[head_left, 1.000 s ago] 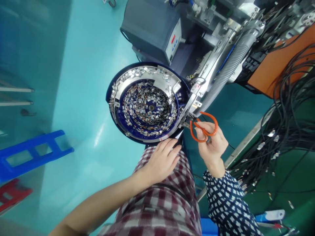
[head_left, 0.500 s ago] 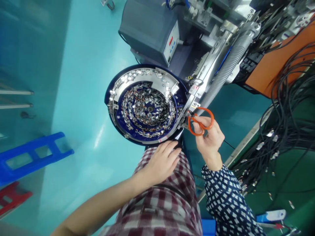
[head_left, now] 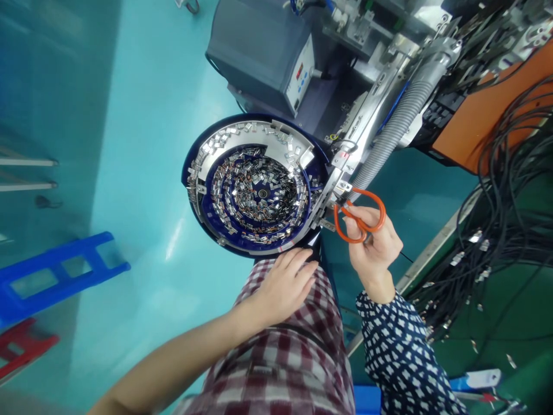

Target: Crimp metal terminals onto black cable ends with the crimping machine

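My right hand (head_left: 375, 248) grips a pair of scissors by their orange handles (head_left: 381, 210). The blades point up and left, partly hidden against the metal feed track (head_left: 341, 178); whether they touch it I cannot tell. My left hand (head_left: 288, 282) lies with fingers stretched out over the checked apron, at the near rim of a round feeder bowl (head_left: 263, 138). It holds nothing. Inside the blue and silver bowl lie a great many small shiny metal parts (head_left: 270, 173), heaped in the middle and strung along the spiral ledges.
A grey control box (head_left: 254, 52) stands behind the bowl. Alongside the track runs a ribbed grey hose (head_left: 395, 124). Bundled black cables (head_left: 488, 202) hang over the green surface at right. A blue plastic stool (head_left: 56, 268) and a red one (head_left: 26, 346) are on the floor at left.
My right hand has shifted slightly right and toward me with the scissors, drawing away from the track. My left hand has stayed in place.
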A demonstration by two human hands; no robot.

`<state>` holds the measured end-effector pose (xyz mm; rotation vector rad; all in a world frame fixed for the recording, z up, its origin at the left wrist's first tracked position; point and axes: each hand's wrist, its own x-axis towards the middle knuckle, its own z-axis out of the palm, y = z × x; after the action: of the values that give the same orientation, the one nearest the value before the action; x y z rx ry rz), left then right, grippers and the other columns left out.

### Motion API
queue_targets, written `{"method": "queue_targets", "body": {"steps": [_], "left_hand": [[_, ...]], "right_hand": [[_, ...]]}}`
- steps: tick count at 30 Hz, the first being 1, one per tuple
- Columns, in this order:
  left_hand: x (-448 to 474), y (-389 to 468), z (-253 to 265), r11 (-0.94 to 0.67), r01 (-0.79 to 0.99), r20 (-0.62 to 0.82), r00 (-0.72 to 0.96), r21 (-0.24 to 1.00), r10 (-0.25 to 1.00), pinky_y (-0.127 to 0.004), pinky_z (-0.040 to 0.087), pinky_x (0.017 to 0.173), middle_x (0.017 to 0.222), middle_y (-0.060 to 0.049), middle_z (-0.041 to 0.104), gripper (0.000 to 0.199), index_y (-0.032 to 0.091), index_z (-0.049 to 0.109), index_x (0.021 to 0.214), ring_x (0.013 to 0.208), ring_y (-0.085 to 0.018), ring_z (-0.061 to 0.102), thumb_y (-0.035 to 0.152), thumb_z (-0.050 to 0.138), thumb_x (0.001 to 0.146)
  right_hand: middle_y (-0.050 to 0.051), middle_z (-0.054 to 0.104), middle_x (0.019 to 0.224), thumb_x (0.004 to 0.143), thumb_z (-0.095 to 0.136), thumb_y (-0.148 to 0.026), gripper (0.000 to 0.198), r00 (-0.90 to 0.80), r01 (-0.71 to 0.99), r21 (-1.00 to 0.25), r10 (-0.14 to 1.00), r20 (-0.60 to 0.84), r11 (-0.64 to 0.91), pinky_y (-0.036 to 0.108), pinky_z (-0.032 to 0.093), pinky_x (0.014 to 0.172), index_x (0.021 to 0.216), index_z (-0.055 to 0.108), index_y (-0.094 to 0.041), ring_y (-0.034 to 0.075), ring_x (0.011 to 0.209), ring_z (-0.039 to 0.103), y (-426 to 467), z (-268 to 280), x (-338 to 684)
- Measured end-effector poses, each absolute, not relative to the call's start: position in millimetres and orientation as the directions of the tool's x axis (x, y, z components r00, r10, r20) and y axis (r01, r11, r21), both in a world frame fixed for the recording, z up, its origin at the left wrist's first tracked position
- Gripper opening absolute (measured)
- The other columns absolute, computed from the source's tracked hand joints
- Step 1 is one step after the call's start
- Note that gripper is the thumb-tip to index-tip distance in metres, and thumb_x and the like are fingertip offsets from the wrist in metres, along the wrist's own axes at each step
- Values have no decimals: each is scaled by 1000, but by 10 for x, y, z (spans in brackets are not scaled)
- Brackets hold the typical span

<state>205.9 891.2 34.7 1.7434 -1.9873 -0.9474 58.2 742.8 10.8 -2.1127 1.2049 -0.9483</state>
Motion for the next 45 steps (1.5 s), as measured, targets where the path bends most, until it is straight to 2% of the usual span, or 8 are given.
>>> {"method": "queue_targets", "body": {"steps": [9,15,20,26,31,38,45], "left_hand": [[2062,8894,329,23,-742,-185,-197,670,-963,-49,52,99,126,-17,60,26,10,61,117,117,-30,54,20,47,97],[2059,8937,313,3,-735,-197,-186,678,-963,-50,52,99,127,-17,59,25,10,59,118,117,-30,54,19,47,97],[2052,9095,312,-110,-682,-280,-143,723,-949,-45,54,95,116,-13,63,26,12,56,122,109,-25,56,19,48,98],[2082,9189,263,-165,-687,-369,-161,708,-915,-46,52,97,121,-12,62,28,15,55,125,112,-26,56,19,47,98],[2076,9144,236,-167,-700,-359,-136,695,-923,-47,52,96,122,-13,61,28,15,57,123,112,-27,56,20,48,97],[2059,9131,262,-157,-702,-366,-158,694,-917,-46,52,96,121,-13,61,26,15,56,121,112,-27,56,20,47,97],[2059,9116,259,-148,-703,-359,-162,696,-919,-47,53,93,119,-13,61,24,14,57,119,109,-26,56,19,46,98]], "right_hand": [[4,74,92,86,67,-12,26,370,-475,-754,-880,298,-455,34,59,74,109,70,-24,20,83,70,7529,150,544],[5,73,96,83,69,-9,30,331,-460,-769,-889,315,-444,34,59,76,110,70,-24,19,84,70,7480,120,568],[5,73,97,83,69,-10,31,318,-460,-767,-889,329,-448,34,59,76,110,70,-23,19,84,70,7441,110,557],[5,73,94,86,67,-15,24,328,-502,-741,-891,314,-446,36,60,76,108,70,-24,21,83,70,7441,110,536],[6,73,94,88,65,-18,19,304,-511,-737,-894,328,-443,36,60,74,106,69,-24,20,82,71,7400,115,543],[5,73,96,86,67,-14,25,310,-482,-752,-890,335,-450,35,59,75,108,70,-24,20,83,71,7353,118,558],[6,73,93,87,67,-17,21,328,-495,-737,-884,333,-461,34,60,73,106,70,-24,20,82,71,7382,141,583]]}}
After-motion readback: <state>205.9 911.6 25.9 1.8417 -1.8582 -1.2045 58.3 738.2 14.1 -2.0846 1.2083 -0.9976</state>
